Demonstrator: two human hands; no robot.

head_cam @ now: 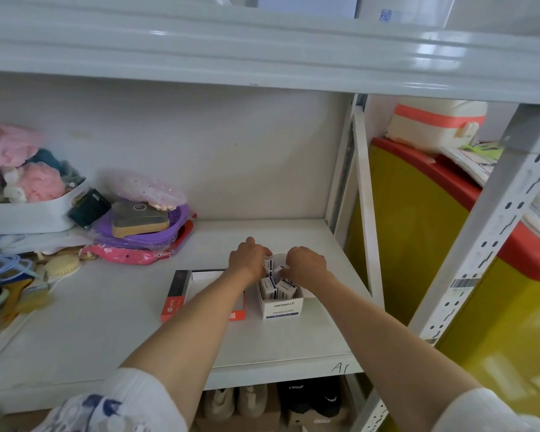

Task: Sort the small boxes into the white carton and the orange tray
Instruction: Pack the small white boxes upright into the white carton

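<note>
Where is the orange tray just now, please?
In the head view, the orange tray lies on the shelf, left of the white carton, partly under the left forearm.

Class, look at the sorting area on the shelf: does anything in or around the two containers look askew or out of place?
Yes. In the white paper-clip carton, the small white boxes lean at mixed angles instead of sitting in neat rows. Both the left hand and the right hand are over them. The orange-edged tray beside it looks square to the shelf.

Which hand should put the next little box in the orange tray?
Probably the left hand. Its arm already crosses the orange tray, which lies left of the white carton. The right hand sits farther away, over the small boxes.
</note>
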